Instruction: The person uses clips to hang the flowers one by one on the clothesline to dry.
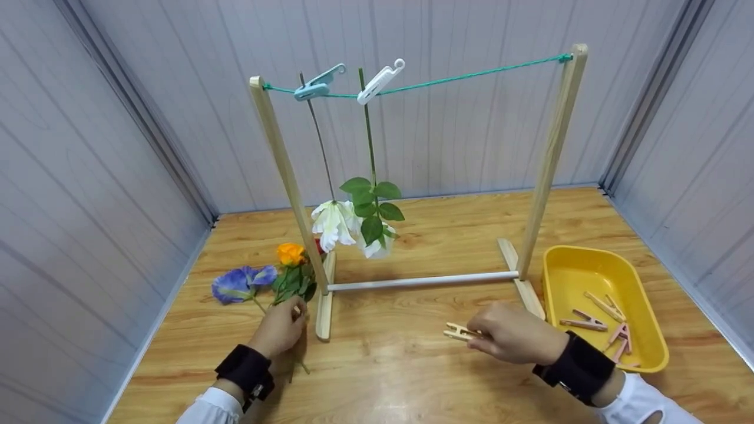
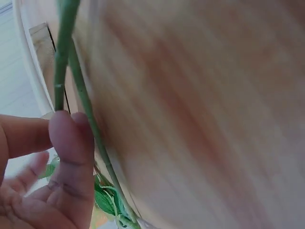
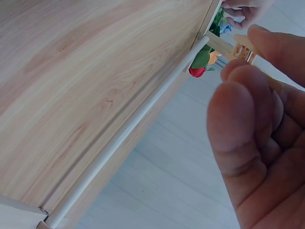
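Note:
My left hand (image 1: 278, 327) pinches a green flower stem (image 2: 66, 52) between thumb and finger, low over the table. A second stem (image 2: 90, 107) runs beside it. Just beyond that hand lie a purple flower (image 1: 235, 284), an orange rose (image 1: 290, 254) and a partly hidden red rose (image 3: 197, 72); which bloom the pinched stem belongs to, I cannot tell. My right hand (image 1: 509, 334) holds a pale yellow clothespin (image 1: 459, 332) by thumb and fingers, in front of the rack. Two white flowers (image 1: 333, 224) hang head-down from the green cord (image 1: 471, 75).
A blue clothespin (image 1: 312, 90) and a white clothespin (image 1: 380, 82) grip the hanging stems. The wooden rack's posts (image 1: 554, 159) and white crossbar (image 1: 424, 280) stand beyond my hands. At right, a yellow basin (image 1: 651, 312) contains several clothespins.

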A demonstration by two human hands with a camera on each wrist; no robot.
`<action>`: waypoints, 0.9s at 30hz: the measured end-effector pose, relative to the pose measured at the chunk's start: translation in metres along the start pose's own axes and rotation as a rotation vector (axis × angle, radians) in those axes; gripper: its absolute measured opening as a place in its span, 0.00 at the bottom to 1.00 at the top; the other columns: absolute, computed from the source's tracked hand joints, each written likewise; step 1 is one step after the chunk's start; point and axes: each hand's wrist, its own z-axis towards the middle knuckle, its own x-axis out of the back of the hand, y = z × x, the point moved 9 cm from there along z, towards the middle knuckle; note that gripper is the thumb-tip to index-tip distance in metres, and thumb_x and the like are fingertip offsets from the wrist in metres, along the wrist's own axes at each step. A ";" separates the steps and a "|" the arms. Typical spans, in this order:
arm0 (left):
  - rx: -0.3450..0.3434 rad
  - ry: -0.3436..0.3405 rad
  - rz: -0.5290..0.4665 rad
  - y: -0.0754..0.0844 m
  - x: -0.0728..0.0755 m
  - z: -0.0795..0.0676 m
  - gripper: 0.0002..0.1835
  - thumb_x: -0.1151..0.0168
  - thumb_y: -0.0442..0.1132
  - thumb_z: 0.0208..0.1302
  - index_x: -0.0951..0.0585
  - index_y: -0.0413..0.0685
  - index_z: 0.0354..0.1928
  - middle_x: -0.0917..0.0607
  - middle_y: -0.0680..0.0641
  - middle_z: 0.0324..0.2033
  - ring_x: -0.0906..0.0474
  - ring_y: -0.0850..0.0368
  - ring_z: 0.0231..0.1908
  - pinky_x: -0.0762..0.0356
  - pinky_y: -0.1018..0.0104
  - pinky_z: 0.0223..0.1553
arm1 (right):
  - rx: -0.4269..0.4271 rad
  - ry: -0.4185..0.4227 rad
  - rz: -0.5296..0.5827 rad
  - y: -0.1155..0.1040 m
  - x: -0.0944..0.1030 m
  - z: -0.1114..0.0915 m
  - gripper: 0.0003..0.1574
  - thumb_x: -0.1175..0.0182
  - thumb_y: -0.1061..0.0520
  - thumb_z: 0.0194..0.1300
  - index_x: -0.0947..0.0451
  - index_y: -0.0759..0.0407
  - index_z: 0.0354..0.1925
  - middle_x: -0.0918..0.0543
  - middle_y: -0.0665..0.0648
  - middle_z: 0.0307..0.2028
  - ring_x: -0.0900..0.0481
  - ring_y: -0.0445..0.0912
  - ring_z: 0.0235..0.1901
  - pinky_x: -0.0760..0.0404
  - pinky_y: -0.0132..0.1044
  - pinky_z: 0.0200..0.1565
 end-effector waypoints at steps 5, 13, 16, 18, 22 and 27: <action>-0.103 -0.053 -0.023 0.009 0.003 0.000 0.14 0.47 0.21 0.71 0.13 0.36 0.47 0.11 0.41 0.42 0.16 0.49 0.44 0.18 0.56 0.43 | -0.006 -0.005 0.014 0.001 0.000 -0.001 0.17 0.28 0.58 0.71 0.22 0.53 0.26 0.30 0.42 0.21 0.42 0.28 0.22 0.41 0.23 0.25; -0.311 0.030 -0.087 0.026 0.032 0.001 0.16 0.39 0.21 0.70 0.14 0.33 0.57 0.12 0.35 0.48 0.15 0.46 0.47 0.14 0.61 0.46 | 0.003 0.008 -0.011 0.000 0.002 -0.001 0.21 0.28 0.59 0.69 0.27 0.52 0.23 0.36 0.39 0.21 0.46 0.27 0.22 0.46 0.21 0.25; -0.399 0.173 -0.096 0.035 0.048 0.001 0.13 0.37 0.27 0.76 0.15 0.33 0.58 0.11 0.36 0.49 0.14 0.44 0.48 0.14 0.62 0.48 | 0.006 0.013 -0.011 0.000 0.003 -0.002 0.21 0.28 0.59 0.69 0.27 0.52 0.23 0.37 0.39 0.21 0.46 0.27 0.22 0.46 0.21 0.25; -0.454 0.265 -0.088 0.040 0.057 0.000 0.13 0.41 0.28 0.80 0.16 0.30 0.60 0.11 0.35 0.51 0.14 0.39 0.50 0.14 0.55 0.52 | 0.006 0.011 -0.009 0.000 0.004 -0.002 0.21 0.28 0.58 0.70 0.27 0.52 0.23 0.36 0.40 0.21 0.45 0.28 0.22 0.46 0.22 0.25; -0.461 0.385 -0.067 0.046 0.069 0.001 0.17 0.51 0.30 0.86 0.19 0.27 0.63 0.13 0.30 0.56 0.16 0.33 0.56 0.18 0.40 0.58 | -0.002 -0.001 0.001 0.001 0.005 -0.003 0.18 0.29 0.58 0.73 0.23 0.52 0.26 0.32 0.41 0.21 0.44 0.28 0.22 0.43 0.24 0.25; -0.444 0.470 -0.068 0.058 0.084 0.005 0.20 0.58 0.34 0.89 0.19 0.28 0.60 0.15 0.29 0.51 0.17 0.36 0.52 0.20 0.40 0.54 | -0.003 0.010 -0.012 0.001 0.009 -0.003 0.13 0.30 0.58 0.73 0.19 0.53 0.30 0.27 0.43 0.22 0.41 0.29 0.24 0.39 0.25 0.27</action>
